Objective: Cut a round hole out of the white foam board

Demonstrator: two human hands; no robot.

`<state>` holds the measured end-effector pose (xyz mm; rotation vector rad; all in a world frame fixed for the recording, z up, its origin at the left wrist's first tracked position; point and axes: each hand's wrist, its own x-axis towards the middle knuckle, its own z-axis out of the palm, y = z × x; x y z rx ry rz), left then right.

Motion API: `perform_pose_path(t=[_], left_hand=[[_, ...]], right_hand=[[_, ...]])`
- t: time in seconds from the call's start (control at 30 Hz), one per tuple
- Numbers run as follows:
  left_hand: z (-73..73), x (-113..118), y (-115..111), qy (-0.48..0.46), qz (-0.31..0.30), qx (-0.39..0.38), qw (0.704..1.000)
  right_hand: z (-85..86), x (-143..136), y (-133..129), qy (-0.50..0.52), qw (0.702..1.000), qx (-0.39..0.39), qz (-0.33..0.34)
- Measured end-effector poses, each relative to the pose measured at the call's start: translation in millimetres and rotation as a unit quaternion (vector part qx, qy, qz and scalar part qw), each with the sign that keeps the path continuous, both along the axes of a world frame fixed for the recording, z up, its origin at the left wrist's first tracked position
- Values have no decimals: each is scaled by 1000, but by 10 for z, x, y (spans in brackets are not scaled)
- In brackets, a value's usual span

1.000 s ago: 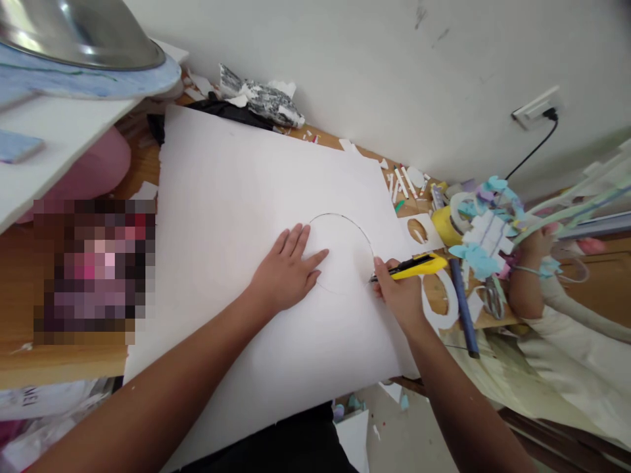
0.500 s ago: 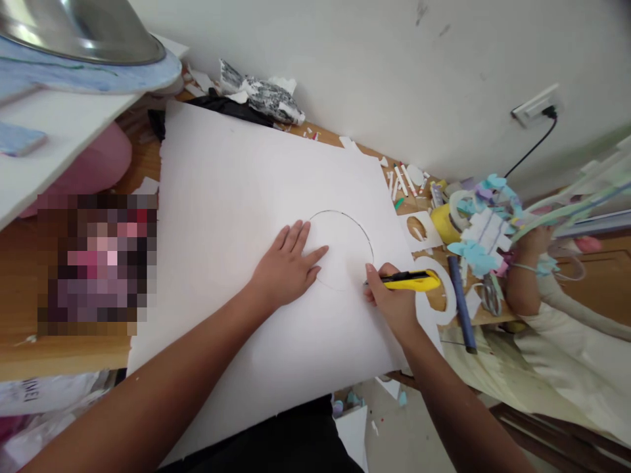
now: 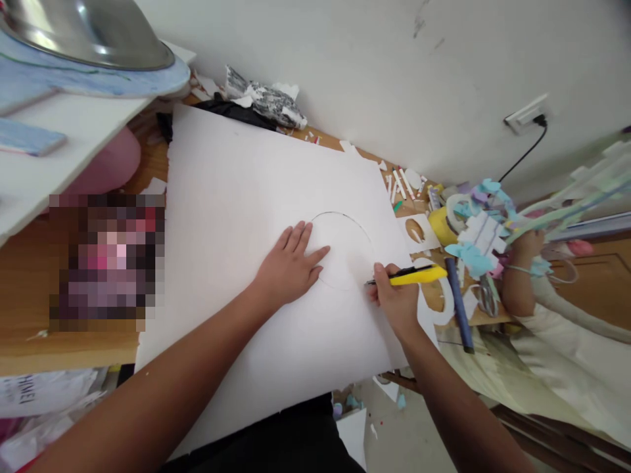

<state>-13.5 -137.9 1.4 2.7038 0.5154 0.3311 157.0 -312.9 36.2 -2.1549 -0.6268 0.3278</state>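
A large white board (image 3: 236, 171) lies across the table, with a thin circle outline (image 3: 345, 214) on it. My left hand (image 3: 290, 266) rests flat on the board with fingers spread, covering the circle's left edge. In my right hand (image 3: 397, 302) is a yellow and black utility knife (image 3: 419, 274), gripped between thumb and fingers. Its blade tip points left, at the lower right part of the circle line. Whether the tip touches the board I cannot tell.
Markers (image 3: 405, 184), a white ring (image 3: 446, 302) and a dark blue tube (image 3: 458, 305) lie to the right. Another person's arm (image 3: 520, 276) is beyond them, near pastel paper pieces (image 3: 476, 256). A metal bowl (image 3: 93, 33) stands at upper left; a wall socket (image 3: 527, 115) is behind.
The view has shifted slightly. My right hand with the utility knife has moved a little, the knife tilting slightly. My left hand stays flat in the same place on the board.
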Motion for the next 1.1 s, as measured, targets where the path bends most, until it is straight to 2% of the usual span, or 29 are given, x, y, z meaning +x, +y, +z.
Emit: perform_pose_path(t=[0.17, 0.4, 0.47, 0.6, 1.0, 1.1], left_hand=[[-8, 3, -2, -1, -4, -1, 1000], [-16, -5, -3, -4, -2, 1, 1000], [-15, -6, -2, -1, -5, 1, 1000], [-7, -5, 1, -2, -5, 4, 1000], [-15, -6, -4, 0, -1, 6, 1000], [-15, -5, -6, -1, -5, 5, 1000]], right_hand=[[-55, -36, -40, -35, 999, 22, 8], [-69, 168, -97, -28, 994, 2, 110], [-98, 163, -102, -22, 995, 8, 99], [-166, 59, -73, -43, 997, 57, 37], [-216, 26, -78, -25, 997, 34, 62], [-217, 1, -69, -33, 998, 46, 40]])
